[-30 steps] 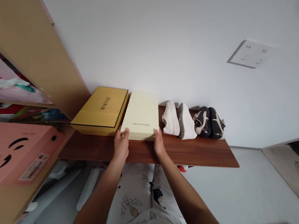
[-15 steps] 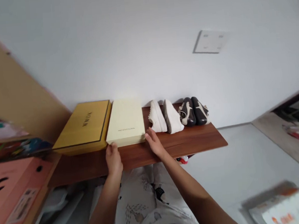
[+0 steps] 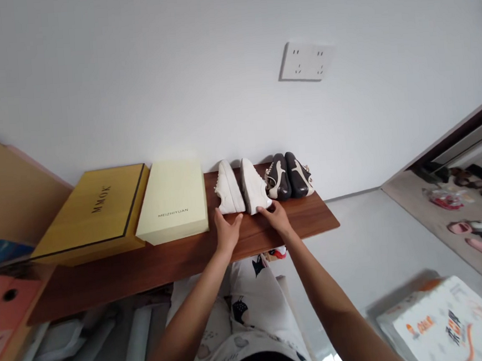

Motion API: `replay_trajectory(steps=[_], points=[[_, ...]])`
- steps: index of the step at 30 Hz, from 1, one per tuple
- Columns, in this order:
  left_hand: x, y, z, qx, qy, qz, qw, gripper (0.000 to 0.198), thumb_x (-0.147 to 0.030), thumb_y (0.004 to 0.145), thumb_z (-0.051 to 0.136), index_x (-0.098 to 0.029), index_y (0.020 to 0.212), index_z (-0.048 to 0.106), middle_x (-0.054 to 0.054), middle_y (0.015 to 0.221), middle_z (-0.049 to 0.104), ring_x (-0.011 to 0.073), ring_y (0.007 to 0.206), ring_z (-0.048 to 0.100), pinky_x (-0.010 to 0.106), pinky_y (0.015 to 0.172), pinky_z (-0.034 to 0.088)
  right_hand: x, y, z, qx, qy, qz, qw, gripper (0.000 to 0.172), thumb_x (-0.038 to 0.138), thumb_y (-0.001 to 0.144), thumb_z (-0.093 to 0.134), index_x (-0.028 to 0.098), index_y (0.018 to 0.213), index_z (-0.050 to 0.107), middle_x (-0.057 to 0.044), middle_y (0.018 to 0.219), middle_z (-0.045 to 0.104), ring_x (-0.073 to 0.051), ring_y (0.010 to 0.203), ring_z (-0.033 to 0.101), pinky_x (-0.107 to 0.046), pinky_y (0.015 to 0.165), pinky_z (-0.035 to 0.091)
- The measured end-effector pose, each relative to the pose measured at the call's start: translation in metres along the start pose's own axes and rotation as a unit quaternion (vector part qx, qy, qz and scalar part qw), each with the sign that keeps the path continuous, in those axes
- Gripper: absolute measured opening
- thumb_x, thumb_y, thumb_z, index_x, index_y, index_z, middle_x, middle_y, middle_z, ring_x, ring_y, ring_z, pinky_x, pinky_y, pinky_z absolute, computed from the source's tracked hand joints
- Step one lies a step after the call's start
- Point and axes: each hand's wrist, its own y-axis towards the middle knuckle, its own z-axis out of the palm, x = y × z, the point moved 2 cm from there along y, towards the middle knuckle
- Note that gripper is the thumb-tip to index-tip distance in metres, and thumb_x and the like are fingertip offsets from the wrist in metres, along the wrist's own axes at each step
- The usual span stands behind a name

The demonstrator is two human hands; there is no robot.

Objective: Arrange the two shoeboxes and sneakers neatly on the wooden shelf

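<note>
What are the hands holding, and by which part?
The left hand is at the near end of one white sneaker, the right hand at the near end of the other white sneaker; whether either is gripped cannot be told.

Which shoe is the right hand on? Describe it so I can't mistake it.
On the wooden shelf below the wall socket, the right hand rests on a white sneaker. It stands between the other white sneaker and the dark shoes.
</note>
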Motion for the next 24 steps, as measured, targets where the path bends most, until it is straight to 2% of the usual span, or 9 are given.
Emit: replay_trajectory(steps=[2,4,7,10,13,18,24], points=[[-0.01,0.023,0.004,-0.029,0.008,-0.023,0.999,0.096,-0.033,0.076,0.079,-0.011,0.152,0.026,0.027,0.158,0.031,0.0346,0.149,0.029,0.047,0.118,0.032,0.005,0.007,0.001,0.011,-0.055,0.004,0.998,0.06,0.059,0.065,0.078,0.015,0.104,0.065,-0.008,0.096,0.072,-0.022,0.087,0.065,-0.036,0.084,0.052],[-0.016,0.036,0.002,-0.041,-0.006,-0.027,0.999,0.092,-0.028,0.069,0.084,-0.01,0.146,0.035,0.025,0.149,0.044,0.0337,0.141,0.043,0.046,0.115,0.036,0.011,0.014,0.0,0.036,-0.091,-0.004,0.995,0.057,0.06,0.063,0.078,0.016,0.096,0.064,-0.003,0.084,0.069,-0.019,0.078,0.062,-0.033,0.077,0.051],[-0.021,0.04,-0.006,-0.029,-0.013,-0.026,0.999,0.077,-0.028,0.063,0.087,-0.009,0.128,0.049,0.02,0.127,0.061,0.0312,0.12,0.059,0.044,0.103,0.046,0.02,0.024,-0.006,0.093,-0.102,-0.042,0.99,0.052,0.059,0.064,0.077,0.017,0.092,0.063,0.003,0.074,0.062,-0.015,0.069,0.054,-0.029,0.07,0.048],[-0.027,0.04,-0.017,-0.008,0.023,-0.03,0.999,0.068,-0.031,0.058,0.089,-0.011,0.114,0.055,0.017,0.113,0.066,0.0319,0.108,0.064,0.043,0.093,0.05,0.032,0.034,-0.013,0.146,-0.1,-0.091,0.98,0.05,0.056,0.066,0.077,0.018,0.093,0.062,0.004,0.073,0.059,-0.014,0.067,0.05,-0.028,0.068,0.045],[-0.039,0.043,-0.024,0.013,0.107,0.021,0.994,0.059,-0.03,0.059,0.088,-0.013,0.106,0.056,0.018,0.109,0.066,0.0348,0.105,0.065,0.044,0.089,0.05,0.046,0.041,-0.018,0.192,-0.134,-0.144,0.961,0.041,0.052,0.072,0.074,0.018,0.09,0.061,0.004,0.074,0.058,-0.014,0.069,0.05,-0.028,0.07,0.045],[-0.062,0.046,-0.024,0.078,0.255,0.115,0.957,0.048,-0.021,0.067,0.084,-0.013,0.105,0.055,0.021,0.115,0.064,0.0374,0.114,0.062,0.043,0.092,0.047,0.07,0.045,-0.017,0.227,-0.295,-0.22,0.902,0.023,0.04,0.085,0.067,0.02,0.094,0.062,-0.001,0.085,0.064,-0.018,0.08,0.057,-0.029,0.078,0.044],[-0.087,0.042,-0.024,0.122,0.429,0.166,0.879,0.049,-0.017,0.078,0.076,-0.012,0.119,0.05,0.022,0.121,0.06,0.0358,0.122,0.057,0.04,0.095,0.046,0.09,0.042,-0.005,0.236,-0.488,-0.264,0.798,0.031,0.039,0.093,0.061,0.018,0.115,0.059,-0.013,0.106,0.07,-0.027,0.105,0.062,-0.035,0.089,0.041]])
